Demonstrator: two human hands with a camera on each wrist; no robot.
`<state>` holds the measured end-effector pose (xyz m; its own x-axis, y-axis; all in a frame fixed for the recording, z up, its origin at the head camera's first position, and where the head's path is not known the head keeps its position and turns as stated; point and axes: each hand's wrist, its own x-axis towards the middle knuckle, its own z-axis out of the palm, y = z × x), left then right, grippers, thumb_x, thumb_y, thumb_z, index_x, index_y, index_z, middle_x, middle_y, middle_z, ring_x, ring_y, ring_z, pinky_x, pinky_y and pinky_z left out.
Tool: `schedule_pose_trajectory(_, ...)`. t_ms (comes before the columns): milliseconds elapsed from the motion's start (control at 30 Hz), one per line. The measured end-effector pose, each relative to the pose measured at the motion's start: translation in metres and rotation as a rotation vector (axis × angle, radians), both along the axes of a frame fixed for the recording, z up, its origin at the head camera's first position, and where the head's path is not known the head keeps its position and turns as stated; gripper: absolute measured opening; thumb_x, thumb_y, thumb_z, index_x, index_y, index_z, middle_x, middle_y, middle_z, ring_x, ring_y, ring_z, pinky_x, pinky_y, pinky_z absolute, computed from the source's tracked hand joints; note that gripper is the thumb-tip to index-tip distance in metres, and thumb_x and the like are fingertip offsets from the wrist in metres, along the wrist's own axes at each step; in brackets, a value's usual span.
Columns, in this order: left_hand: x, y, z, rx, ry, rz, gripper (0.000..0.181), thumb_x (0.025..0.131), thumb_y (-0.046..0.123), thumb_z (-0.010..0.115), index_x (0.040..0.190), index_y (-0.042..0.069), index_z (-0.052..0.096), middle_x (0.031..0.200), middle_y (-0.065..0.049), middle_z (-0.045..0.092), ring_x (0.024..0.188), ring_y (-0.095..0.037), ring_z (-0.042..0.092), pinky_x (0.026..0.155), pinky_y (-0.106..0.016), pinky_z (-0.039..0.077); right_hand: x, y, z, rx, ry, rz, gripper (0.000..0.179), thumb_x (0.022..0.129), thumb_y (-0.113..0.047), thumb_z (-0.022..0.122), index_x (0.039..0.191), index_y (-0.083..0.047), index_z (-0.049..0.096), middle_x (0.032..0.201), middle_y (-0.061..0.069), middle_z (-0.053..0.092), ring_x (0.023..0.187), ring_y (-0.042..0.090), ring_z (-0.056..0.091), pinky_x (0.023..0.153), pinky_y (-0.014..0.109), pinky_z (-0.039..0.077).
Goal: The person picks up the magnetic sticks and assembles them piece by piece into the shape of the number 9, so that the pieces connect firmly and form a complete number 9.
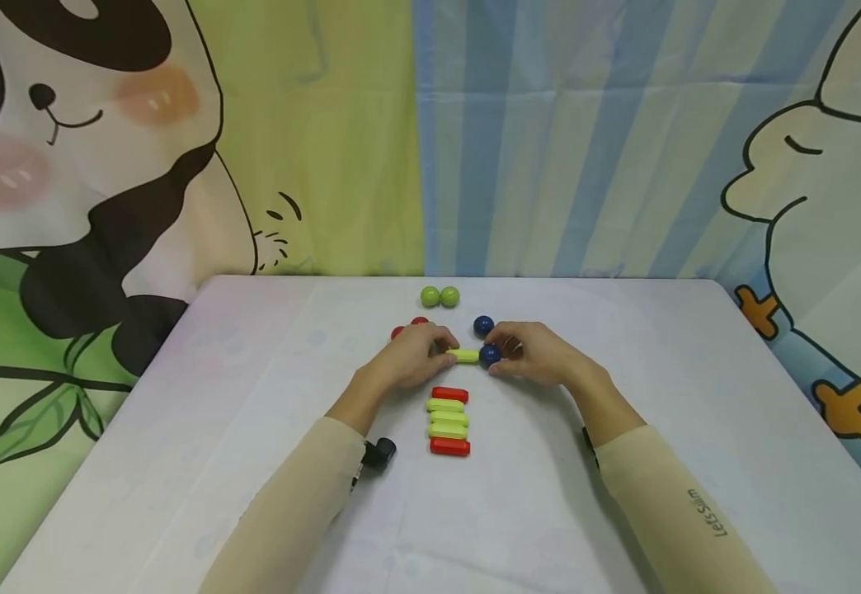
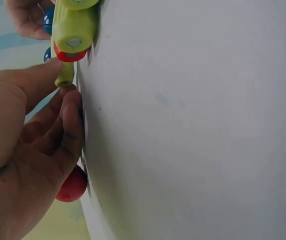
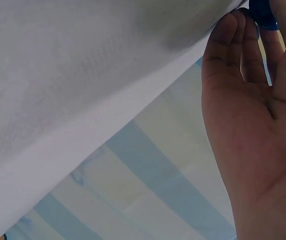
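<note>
Yellow rod (image 1: 464, 356), toward the far side of the desk (image 1: 252, 478): your left hand (image 1: 417, 356) pinches its 9 o'clock end, while your right hand (image 1: 538, 353) holds a blue ball (image 1: 489, 355) at its 3 o'clock end. The rod should prove light, stiff and smooth, unlikely to break; grip it near the ends, and take the ball, probably slippery and apt to roll, across its widest part. Counted around the rod: at 1 o'clock, one second blue ball (image 1: 483, 325); at 11, two green balls (image 1: 430, 297); at 10, two red balls (image 1: 419, 320), partly hidden by your left hand; at 6, in a row, two red rods (image 1: 449, 446) and three yellow rods (image 1: 449, 418).
</note>
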<state>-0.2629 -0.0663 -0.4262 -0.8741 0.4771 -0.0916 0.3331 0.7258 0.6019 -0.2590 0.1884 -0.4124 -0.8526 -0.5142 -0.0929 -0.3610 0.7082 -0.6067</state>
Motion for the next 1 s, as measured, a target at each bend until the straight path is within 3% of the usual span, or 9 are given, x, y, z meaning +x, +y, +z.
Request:
schedule_pose_trajectory(167,0.005,-0.005,0.006,-0.053,0.05,-0.024,0.029,0.099,0.024,0.069,0.127,0.019,0.068,0.117,0.002,0.065,0.107,-0.015,0.059,0.1,-0.036,0.05,-0.001,0.0,-0.002,0.005,-0.004,0.009,0.039,0.091,-0.025,0.08,0.125,-0.014,0.065,0.108,0.003,0.068,0.101,0.022,0.062,0.093,0.042,0.053)
schedule_pose_trajectory(367,0.012,-0.009,0.016,-0.127,0.205,-0.05,0.032,0.098,0.021,0.069,0.13,0.018,0.065,0.119,0.0,0.061,0.106,-0.018,0.059,0.098,-0.039,0.051,-0.004,0.001,-0.002,0.013,-0.004,0.008,0.039,0.091,-0.024,0.08,0.125,-0.014,0.064,0.111,0.006,0.067,0.102,0.022,0.062,0.094,0.043,0.054)
schedule_pose_trajectory(633,0.01,-0.026,0.024,-0.12,0.361,0.043,0.036,0.091,0.017,0.077,0.126,0.017,0.067,0.114,-0.005,0.058,0.096,-0.016,0.053,0.085,-0.033,0.052,-0.007,0.001,-0.001,0.005,-0.021,0.003,0.038,0.091,-0.024,0.081,0.125,-0.017,0.065,0.113,0.007,0.067,0.103,0.024,0.062,0.095,0.043,0.054)
schedule_pose_trajectory(733,0.007,-0.034,0.025,-0.109,0.364,0.062,0.038,0.089,0.018,0.079,0.125,0.017,0.067,0.117,-0.006,0.057,0.1,-0.018,0.052,0.087,-0.033,0.052,-0.008,0.002,-0.001,0.009,-0.026,0.002,0.038,0.091,-0.025,0.081,0.125,-0.017,0.065,0.114,0.007,0.067,0.103,0.023,0.062,0.095,0.043,0.054)
schedule_pose_trajectory(1000,0.001,-0.05,0.022,-0.136,0.294,0.112,0.045,0.087,0.023,0.081,0.129,0.019,0.065,0.123,-0.009,0.055,0.109,-0.023,0.052,0.096,-0.041,0.05,-0.007,0.003,-0.001,0.007,-0.024,-0.001,0.039,0.091,-0.025,0.081,0.125,-0.016,0.065,0.115,0.007,0.067,0.104,0.024,0.063,0.096,0.044,0.054)
